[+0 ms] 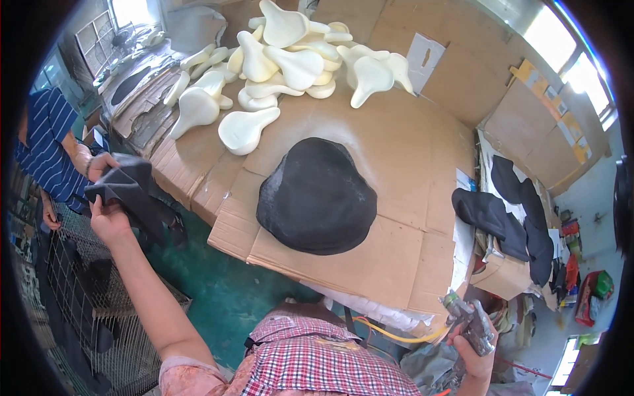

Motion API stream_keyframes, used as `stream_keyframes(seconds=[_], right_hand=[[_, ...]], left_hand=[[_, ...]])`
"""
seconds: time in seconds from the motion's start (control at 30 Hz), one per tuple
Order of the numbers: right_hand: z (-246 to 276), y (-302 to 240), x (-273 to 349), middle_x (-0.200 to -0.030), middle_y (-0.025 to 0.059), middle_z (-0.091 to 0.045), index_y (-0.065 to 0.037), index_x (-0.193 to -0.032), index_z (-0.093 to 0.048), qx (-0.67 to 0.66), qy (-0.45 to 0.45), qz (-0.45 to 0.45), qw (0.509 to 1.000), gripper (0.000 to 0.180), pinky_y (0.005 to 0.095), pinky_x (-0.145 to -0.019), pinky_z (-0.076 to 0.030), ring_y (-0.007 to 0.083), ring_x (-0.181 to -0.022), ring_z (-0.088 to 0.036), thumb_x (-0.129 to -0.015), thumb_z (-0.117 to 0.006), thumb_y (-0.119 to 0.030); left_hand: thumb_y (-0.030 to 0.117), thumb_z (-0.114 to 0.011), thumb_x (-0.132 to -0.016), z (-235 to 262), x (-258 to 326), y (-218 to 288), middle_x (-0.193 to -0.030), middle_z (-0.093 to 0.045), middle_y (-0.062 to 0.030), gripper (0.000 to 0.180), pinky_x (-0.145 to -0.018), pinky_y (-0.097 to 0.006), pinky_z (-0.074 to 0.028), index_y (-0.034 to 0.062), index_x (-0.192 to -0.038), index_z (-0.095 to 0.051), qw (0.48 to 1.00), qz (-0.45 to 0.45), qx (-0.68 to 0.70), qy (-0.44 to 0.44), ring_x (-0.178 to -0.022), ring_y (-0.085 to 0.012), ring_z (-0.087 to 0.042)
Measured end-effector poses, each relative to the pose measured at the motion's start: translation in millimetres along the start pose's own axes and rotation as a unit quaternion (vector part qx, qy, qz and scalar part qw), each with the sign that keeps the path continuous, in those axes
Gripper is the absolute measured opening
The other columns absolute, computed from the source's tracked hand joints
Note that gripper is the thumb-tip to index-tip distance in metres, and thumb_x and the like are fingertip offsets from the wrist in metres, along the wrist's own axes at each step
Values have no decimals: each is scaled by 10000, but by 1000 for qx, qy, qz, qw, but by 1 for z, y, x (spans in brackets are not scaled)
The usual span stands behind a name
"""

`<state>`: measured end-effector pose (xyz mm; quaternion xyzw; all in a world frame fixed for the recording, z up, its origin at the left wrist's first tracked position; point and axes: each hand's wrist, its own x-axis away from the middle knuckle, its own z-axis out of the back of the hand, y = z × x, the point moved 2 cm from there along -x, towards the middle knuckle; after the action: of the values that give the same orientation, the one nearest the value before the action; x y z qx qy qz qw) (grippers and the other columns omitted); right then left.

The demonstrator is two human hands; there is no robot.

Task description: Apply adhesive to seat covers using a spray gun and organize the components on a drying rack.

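Note:
My left hand (pixel 110 221) reaches out to the left, its fingers pinching the edge of a black fabric piece (pixel 132 181). A co-worker's hand (pixel 100 165) is at the upper edge of that same piece. At the lower right, my right hand (pixel 472 353) is wrapped round a stained metal spray gun (pixel 475 330), from which a yellow hose (pixel 403 339) runs off to the left. Between my arms, a rounded stack of black fabric pieces (pixel 317 198) lies on the cardboard-covered table (pixel 403 257). Neither hand touches that stack.
Cream saddle-shaped foam pads (pixel 290 66) are heaped at the table's far side. Dark padded pieces (pixel 495 224) lie on a box at the right. A co-worker in a striped shirt (pixel 49 145) stands at the left, behind a wire mesh cage (pixel 125 330). Cardboard panels (pixel 456 79) stand behind the table.

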<state>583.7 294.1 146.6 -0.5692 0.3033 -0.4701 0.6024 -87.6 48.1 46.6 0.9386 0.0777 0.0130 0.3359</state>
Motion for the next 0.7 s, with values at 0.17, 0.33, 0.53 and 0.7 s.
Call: stream_keyframes(seconds=[0.17, 0.33, 0.53, 0.7], right_hand=[[-19, -2, 11, -801, 120, -611, 81, -1192, -468, -9, -72, -59, 996, 619, 283, -625, -509, 176, -698, -602, -645, -720, -63], [-46, -10, -11, -808, 114, -613, 69, -1242, -448, -77, -79, -1, 994, 620, 305, -693, -487, 183, -737, -605, -664, -671, 26], [-30, -5, -13, -801, 86, -610, 56, -1199, -495, 34, -133, 35, 990, 559, 261, -671, -472, 133, -726, -588, -674, -683, 17], [-27, -1, -15, -809, 62, -606, 48, -1217, -483, 45, -117, 15, 992, 556, 253, -671, -471, 123, -731, -584, -697, -674, 2]], left_hand=[[42, -488, -877, 18, 1, -18, -1029, -576, -163, 201, -867, -407, -466, -9, -1068, -521, 997, 17, 60, -41, -985, -286, -548], [107, -529, -881, 15, 41, -83, -759, -603, -103, 73, -654, -318, -529, 35, -894, -533, 994, 74, 48, -66, -682, -213, -608], [71, -622, -748, 55, 163, -228, -715, -569, -58, 141, -628, -309, -464, 39, -880, -659, 803, -45, -525, -280, -639, -195, -558], [219, -692, -730, 38, 241, -259, -956, -586, -94, 243, -842, -425, -430, 99, -939, -661, 559, -13, -761, -328, -958, -282, -539]])
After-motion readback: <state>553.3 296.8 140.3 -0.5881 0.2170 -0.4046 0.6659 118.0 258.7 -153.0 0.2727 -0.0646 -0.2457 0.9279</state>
